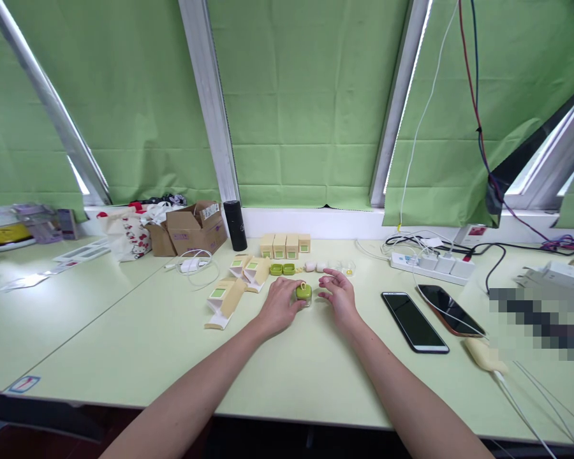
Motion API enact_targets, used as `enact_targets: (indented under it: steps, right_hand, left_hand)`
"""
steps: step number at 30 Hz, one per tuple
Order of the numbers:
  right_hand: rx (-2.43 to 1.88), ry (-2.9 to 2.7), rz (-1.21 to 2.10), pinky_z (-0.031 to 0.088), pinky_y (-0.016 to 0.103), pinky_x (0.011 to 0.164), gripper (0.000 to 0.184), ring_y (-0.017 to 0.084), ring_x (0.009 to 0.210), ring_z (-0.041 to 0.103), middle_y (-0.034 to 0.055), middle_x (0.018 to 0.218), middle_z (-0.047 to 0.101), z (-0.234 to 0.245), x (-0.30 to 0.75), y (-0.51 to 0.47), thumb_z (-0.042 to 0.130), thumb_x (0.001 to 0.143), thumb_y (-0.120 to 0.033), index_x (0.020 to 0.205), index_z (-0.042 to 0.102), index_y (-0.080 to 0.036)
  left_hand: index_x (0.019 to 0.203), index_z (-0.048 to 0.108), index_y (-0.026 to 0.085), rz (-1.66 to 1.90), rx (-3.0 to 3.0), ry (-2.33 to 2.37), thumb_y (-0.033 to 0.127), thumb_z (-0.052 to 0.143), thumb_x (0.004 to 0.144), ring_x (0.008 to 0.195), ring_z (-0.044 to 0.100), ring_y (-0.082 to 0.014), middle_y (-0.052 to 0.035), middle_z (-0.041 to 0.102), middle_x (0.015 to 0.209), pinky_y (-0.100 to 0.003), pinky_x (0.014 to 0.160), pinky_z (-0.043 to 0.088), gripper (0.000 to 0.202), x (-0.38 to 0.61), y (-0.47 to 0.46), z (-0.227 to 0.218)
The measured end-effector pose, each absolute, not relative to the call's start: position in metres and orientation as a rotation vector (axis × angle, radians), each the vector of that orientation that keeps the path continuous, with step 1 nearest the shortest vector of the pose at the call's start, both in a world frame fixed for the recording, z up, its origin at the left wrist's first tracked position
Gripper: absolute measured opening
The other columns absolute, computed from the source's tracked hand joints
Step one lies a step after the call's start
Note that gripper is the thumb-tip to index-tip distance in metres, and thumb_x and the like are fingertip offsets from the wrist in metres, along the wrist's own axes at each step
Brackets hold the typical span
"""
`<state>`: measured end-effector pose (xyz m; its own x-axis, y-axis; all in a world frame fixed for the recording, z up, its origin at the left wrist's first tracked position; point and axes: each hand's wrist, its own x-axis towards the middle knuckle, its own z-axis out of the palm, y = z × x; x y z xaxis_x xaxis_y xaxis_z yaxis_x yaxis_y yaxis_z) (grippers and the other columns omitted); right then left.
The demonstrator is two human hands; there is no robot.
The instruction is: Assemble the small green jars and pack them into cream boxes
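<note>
My left hand [281, 306] is closed around a small green case [304, 293] with a yellow loop on top, held just over the table. To its right, my right hand [338, 298] has its thumb and fingers apart, with nothing visible between them. Behind the hands sit two small green square pieces [282, 269], and beside them a few whitish-pink pieces [310, 266] and clear parts [348, 268]. Opened cardboard boxes [226, 298] with green labels lie left of my left hand. Several closed small boxes [279, 246] stand in a row at the back.
Two phones [415, 322] lie to the right, near a power strip [430, 266] with plugs and cables. A cream-coloured device [485, 355] trails a white cable at the front right. Back left are a black cylinder [235, 225], a brown carton [196, 228] and a white bag [127, 236].
</note>
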<state>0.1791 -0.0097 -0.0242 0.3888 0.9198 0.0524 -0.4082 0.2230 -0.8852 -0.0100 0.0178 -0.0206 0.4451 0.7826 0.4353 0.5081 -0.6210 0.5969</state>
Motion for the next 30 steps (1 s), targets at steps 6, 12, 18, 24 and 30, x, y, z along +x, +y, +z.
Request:
enact_targets:
  steps: [6,12,18,24,30]
  right_hand:
    - [-0.929,-0.692,1.016,0.056,0.029,0.061,0.046,0.019,0.079,0.066,0.0022,0.083,0.07,-0.027,0.18,-0.008,0.09,0.059,-0.038,0.099,0.073,-0.023]
    - [-0.932,-0.688,1.022,0.055,0.03,0.062,0.043,0.02,0.079,0.066,0.002,0.083,0.07,-0.025,0.181,-0.009,0.088,0.059,-0.033,0.099,0.074,-0.024]
    - [-0.948,-0.677,1.025,0.055,0.031,0.062,0.042,0.02,0.08,0.065,0.002,0.082,0.07,-0.025,0.181,-0.01,0.087,0.059,-0.031,0.098,0.074,-0.024]
    - [-0.949,-0.682,1.004,0.055,0.031,0.062,0.041,0.02,0.079,0.066,0.002,0.081,0.07,-0.025,0.18,-0.01,0.087,0.06,-0.033,0.097,0.074,-0.024]
    - [-0.968,-0.694,0.984,0.055,0.031,0.062,0.044,0.02,0.08,0.065,0.0021,0.082,0.07,-0.026,0.178,-0.009,0.087,0.06,-0.037,0.099,0.074,-0.024]
  left_hand:
    - [0.123,0.072,0.028,0.89,2.398,1.126,0.031,0.076,0.085,0.119,0.057,-0.0347,-0.0093,0.074,0.117,-0.05,0.104,0.043,0.039,-0.01,0.015,-0.021]
    - [0.14,0.061,0.026,0.951,2.399,1.197,0.035,0.075,0.086,0.13,0.05,-0.0364,-0.0124,0.066,0.134,-0.054,0.111,0.039,0.057,-0.012,0.013,-0.014]
    - [0.139,0.059,0.02,1.076,2.48,1.571,0.034,0.058,0.096,0.132,0.048,-0.0381,-0.0172,0.061,0.139,-0.055,0.114,0.037,0.045,-0.036,0.027,0.022]
    - [0.142,0.054,0.019,0.555,2.52,2.235,0.033,0.061,0.09,0.132,0.05,-0.0446,-0.0222,0.062,0.136,-0.054,0.108,0.039,0.054,-0.079,0.029,0.058]
    - [0.142,0.047,0.02,0.049,2.246,2.334,0.036,0.057,0.09,0.109,0.069,-0.0402,-0.0228,0.06,0.133,-0.051,0.091,0.05,0.056,-0.11,0.021,0.058]
